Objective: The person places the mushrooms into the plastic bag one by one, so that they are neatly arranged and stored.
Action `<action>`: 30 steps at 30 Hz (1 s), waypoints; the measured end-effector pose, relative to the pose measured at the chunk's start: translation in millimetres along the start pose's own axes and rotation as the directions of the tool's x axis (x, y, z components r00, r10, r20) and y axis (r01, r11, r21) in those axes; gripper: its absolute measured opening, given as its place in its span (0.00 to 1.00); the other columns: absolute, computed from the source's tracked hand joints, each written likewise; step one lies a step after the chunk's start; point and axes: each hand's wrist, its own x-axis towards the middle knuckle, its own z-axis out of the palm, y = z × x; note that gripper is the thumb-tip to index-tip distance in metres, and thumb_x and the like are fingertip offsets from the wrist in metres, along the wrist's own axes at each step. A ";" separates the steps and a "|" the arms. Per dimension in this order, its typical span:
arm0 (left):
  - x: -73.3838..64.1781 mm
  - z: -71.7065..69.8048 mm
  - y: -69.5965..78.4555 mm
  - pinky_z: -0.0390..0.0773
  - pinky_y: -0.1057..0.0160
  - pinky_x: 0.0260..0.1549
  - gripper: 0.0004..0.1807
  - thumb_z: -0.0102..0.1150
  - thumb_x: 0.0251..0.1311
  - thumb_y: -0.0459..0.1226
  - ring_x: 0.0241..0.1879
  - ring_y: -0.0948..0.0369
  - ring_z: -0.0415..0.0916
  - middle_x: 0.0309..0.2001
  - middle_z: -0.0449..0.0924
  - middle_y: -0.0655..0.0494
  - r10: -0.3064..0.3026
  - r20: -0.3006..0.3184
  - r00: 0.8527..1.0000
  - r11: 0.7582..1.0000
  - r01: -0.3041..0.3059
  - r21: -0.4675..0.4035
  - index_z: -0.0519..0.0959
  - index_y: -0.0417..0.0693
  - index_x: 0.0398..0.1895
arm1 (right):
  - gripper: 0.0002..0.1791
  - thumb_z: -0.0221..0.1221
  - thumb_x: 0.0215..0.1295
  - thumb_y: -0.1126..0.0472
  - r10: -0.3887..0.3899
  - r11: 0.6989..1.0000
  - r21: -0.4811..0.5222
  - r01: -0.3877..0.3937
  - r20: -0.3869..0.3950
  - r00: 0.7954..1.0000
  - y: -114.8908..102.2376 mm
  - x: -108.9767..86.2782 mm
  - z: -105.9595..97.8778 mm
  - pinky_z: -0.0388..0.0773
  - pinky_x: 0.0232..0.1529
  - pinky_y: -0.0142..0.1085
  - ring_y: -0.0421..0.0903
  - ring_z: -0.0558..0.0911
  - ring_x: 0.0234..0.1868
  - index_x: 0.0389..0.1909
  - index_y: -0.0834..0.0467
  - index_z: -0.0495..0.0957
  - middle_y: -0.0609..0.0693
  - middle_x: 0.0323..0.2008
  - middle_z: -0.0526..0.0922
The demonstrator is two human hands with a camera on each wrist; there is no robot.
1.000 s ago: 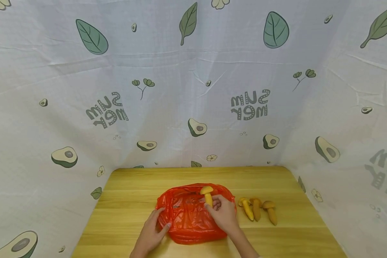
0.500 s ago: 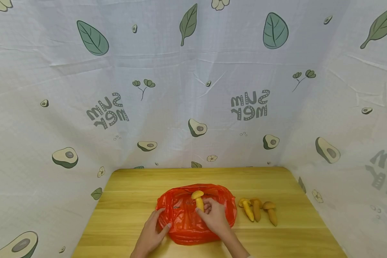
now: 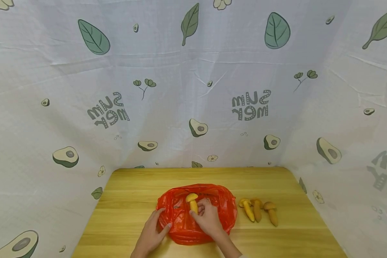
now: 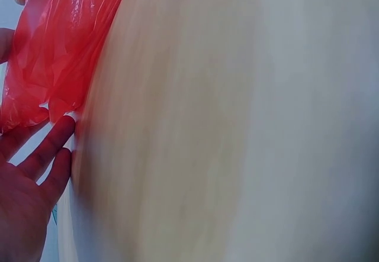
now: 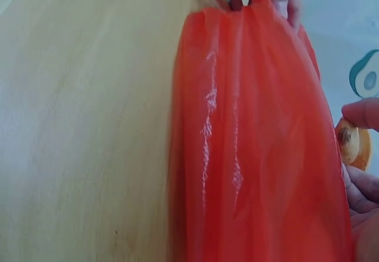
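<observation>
Mushroom (image 3: 193, 205) pinched in right hand (image 3: 209, 219), cap up, over red bag (image 3: 193, 234)

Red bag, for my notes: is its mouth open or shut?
Open: the head view shows the red bag spread wide, its inside visible behind the held mushroom.

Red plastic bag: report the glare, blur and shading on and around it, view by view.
Right wrist: white glare streaks run down the red plastic bag; left wrist: small highlights near the bag's top, the left hand looks dim, and the wooden tabletop is smeared, darkening toward the lower right; head: softer light, the bag showing only faint sheen.
</observation>
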 end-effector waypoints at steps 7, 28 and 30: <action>0.1 1.2 0.0 0.74 0.38 0.65 0.37 0.64 0.65 0.57 0.67 0.43 0.73 0.66 0.75 0.47 -0.004 0.008 1.000 1.000 0.004 0.001 0.70 0.49 0.71 | 0.19 0.74 0.57 0.57 0.014 1.000 -0.019 -0.014 -0.005 1.000 -2.4 -0.7 12.4 0.76 0.28 0.27 0.36 0.76 0.28 0.44 0.66 0.83 0.48 0.29 0.80; -0.2 1.3 0.7 0.77 0.40 0.63 0.35 0.64 0.65 0.55 0.66 0.46 0.75 0.65 0.76 0.48 0.022 0.004 1.000 0.999 -0.022 0.024 0.70 0.49 0.70 | 0.18 0.74 0.56 0.58 0.032 0.999 -0.010 -0.032 0.035 0.999 -2.6 0.6 47.9 0.74 0.22 0.28 0.37 0.76 0.23 0.41 0.66 0.81 0.46 0.26 0.79; -1.2 1.1 0.4 0.78 0.41 0.62 0.35 0.64 0.65 0.55 0.65 0.47 0.76 0.65 0.76 0.49 0.035 -0.002 0.999 0.999 -0.035 0.034 0.71 0.48 0.70 | 0.19 0.74 0.56 0.57 0.040 0.999 -0.022 -0.039 0.036 0.999 -1.7 0.7 51.8 0.75 0.22 0.28 0.36 0.76 0.24 0.41 0.65 0.81 0.46 0.25 0.80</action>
